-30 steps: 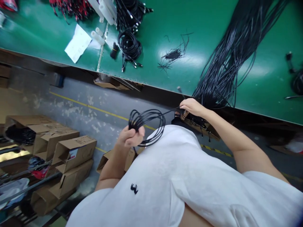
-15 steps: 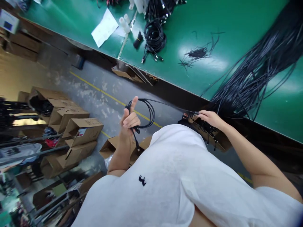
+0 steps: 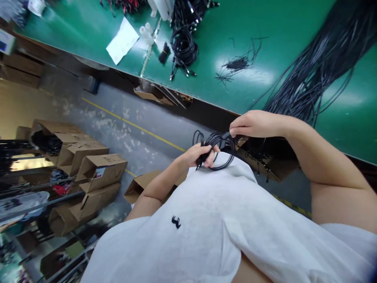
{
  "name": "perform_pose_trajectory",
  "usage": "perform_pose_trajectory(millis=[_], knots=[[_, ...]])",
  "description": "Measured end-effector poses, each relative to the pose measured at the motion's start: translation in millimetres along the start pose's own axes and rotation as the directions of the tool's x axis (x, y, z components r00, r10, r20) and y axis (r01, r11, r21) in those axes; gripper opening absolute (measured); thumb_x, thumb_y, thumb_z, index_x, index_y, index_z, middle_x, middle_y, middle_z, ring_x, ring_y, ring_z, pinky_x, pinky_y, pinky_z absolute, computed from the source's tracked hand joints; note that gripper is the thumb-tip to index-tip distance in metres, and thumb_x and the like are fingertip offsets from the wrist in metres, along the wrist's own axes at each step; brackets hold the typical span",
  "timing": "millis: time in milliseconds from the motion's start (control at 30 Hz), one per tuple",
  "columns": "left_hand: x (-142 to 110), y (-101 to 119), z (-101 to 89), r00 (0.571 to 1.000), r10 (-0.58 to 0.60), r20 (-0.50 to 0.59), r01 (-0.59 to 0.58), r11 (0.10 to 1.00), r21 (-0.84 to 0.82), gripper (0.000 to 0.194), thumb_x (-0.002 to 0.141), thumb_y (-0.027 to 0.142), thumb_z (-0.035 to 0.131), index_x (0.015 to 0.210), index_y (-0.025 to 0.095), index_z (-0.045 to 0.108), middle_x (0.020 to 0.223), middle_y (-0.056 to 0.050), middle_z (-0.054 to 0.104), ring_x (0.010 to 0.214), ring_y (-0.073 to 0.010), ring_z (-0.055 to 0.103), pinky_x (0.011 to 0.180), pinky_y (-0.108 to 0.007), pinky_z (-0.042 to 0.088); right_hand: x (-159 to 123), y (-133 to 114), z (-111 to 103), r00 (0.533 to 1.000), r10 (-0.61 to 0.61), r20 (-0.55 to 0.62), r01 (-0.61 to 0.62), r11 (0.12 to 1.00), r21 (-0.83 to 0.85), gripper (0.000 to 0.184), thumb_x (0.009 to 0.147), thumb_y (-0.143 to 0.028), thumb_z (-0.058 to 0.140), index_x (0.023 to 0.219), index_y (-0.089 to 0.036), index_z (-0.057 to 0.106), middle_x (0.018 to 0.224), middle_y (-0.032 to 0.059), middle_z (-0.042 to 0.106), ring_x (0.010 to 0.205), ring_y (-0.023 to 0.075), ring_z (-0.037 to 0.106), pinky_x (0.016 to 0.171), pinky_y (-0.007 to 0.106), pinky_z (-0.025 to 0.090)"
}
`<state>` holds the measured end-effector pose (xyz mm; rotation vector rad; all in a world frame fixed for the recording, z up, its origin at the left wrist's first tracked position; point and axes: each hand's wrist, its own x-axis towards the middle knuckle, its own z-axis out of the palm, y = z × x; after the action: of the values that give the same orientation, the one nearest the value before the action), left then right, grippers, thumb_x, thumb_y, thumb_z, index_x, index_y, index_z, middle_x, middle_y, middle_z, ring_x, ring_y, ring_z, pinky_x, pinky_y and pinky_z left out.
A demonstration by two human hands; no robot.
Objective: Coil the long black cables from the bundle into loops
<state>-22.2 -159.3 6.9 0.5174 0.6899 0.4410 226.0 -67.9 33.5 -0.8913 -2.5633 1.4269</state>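
Note:
My left hand (image 3: 198,155) is closed around a small coil of black cable (image 3: 218,146), held in front of my white shirt. My right hand (image 3: 255,123) pinches the far side of the same coil, fingers together. Both hands hover just off the near edge of the green table (image 3: 265,27). A thick bundle of long black cables (image 3: 321,67) lies across the table's right side and hangs over the edge behind my right hand.
On the table lie a finished black coil (image 3: 183,47), a white paper sheet (image 3: 122,40), a scatter of thin black ties (image 3: 235,65) and white tubes (image 3: 146,34). Open cardboard boxes (image 3: 97,173) stand on the grey floor at left, beside a yellow floor line (image 3: 132,125).
My left hand has come right with the coil, toward my chest. My right hand has moved left from the hanging bundle to meet the coil. The loops are now smaller and tighter.

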Motion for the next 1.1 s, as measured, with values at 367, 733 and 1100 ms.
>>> perform_pose_trajectory(millis=[367,733,1100], knots=[[-7.9,12.0,15.9,0.987,-0.053,0.154,0.066,0.995,-0.079,0.037,0.077,0.050,0.075,0.080,0.016,0.060,0.043,0.011,0.027,0.033,-0.0023,0.017,0.031,-0.016,0.025,-15.3,28.0,95.9,0.868,0.285,-0.407,0.016,0.802,0.597,0.097,0.061,-0.070,0.079,0.141,-0.025,0.049,0.143,0.0110,0.051,0.135,0.0316,0.045,0.114,0.049,0.036],[-5.4,2.6,12.8,0.993,-0.067,0.102,0.054,0.991,0.123,0.057,0.060,0.071,0.076,0.070,0.019,0.056,0.040,0.009,0.031,0.032,-0.0063,0.031,0.035,-0.024,0.037,24.7,-2.0,136.7,0.901,0.394,-0.184,0.179,0.051,0.983,0.047,0.057,-0.048,0.085,0.079,-0.019,0.056,0.055,-0.0071,0.047,0.045,0.0069,0.043,0.049,0.023,0.048],[-5.7,-19.2,-6.3,0.944,0.136,-0.299,-0.022,0.935,0.355,0.032,0.085,0.041,0.066,0.100,0.016,0.053,0.052,0.010,0.045,0.047,-0.0073,0.046,0.061,-0.026,0.051,5.5,-1.4,128.0,0.713,0.455,-0.534,-0.062,0.799,0.598,0.041,0.077,-0.031,0.068,0.116,-0.024,0.057,0.097,0.0039,0.064,0.077,0.0169,0.063,0.071,0.031,0.056]])
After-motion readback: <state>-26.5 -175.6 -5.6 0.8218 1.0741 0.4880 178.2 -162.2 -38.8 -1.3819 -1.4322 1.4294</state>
